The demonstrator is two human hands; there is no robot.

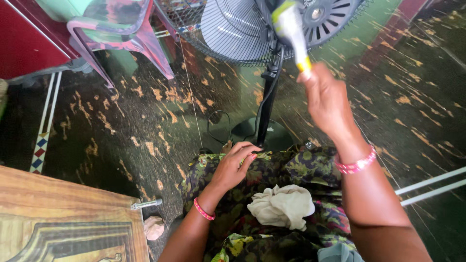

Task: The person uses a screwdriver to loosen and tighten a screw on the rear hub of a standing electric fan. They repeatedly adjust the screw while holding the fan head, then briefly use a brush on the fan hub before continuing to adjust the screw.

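My right hand (327,99) is raised in front of a standing fan (252,29) and grips a yellow-and-white tool (291,29), blurred, whose tip is up by the fan's rear grille and motor housing. My left hand (235,162) rests on my knee, on green floral fabric (291,167), fingers curled and holding nothing. A crumpled off-white cloth (282,206) lies in my lap between my forearms. Pink bangles are on both wrists.
The fan's black pole (266,106) rises from a round base (262,135) with a cable coiled beside it on the worn dark floor. A pink plastic chair (121,34) stands at the upper left. A wooden board (68,218) lies at the lower left.
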